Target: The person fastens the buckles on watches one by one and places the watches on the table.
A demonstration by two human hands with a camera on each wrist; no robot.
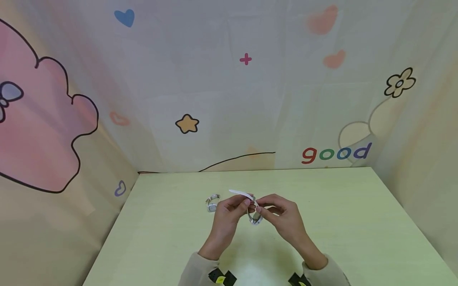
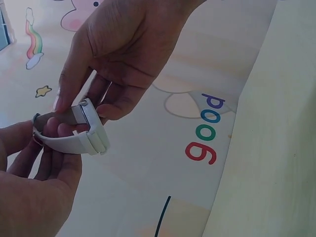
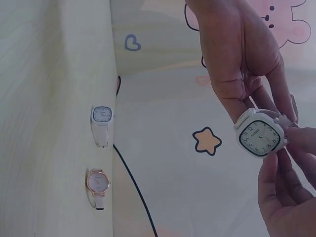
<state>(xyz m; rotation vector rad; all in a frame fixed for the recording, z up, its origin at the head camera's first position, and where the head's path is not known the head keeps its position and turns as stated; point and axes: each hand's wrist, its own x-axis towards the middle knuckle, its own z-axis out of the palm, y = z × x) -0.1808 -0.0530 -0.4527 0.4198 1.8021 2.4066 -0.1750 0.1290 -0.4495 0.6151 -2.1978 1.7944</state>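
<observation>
Both hands hold one white wristwatch (image 1: 255, 219) above the table, its strap bent into a loop. My left hand (image 1: 227, 216) pinches the strap on one side, and a white strap end (image 1: 239, 193) sticks out past its fingers. From the other side my right hand (image 1: 284, 218) pinches the strap, thumb against fingers. The square dial with a dark rim shows on the held watch (image 3: 259, 138) in the right wrist view. In the left wrist view the strap's inner side (image 2: 61, 143) shows, with fingertips inside the loop; the fingers partly hide the buckle area.
On the table (image 1: 161, 238), a white square-faced watch (image 3: 102, 114) and a round watch with a rose-gold rim (image 3: 98, 182) lie in a row. In the head view a watch (image 1: 212, 203) sits just behind the left hand. A printed cloth wall (image 1: 214, 79) rises at the back.
</observation>
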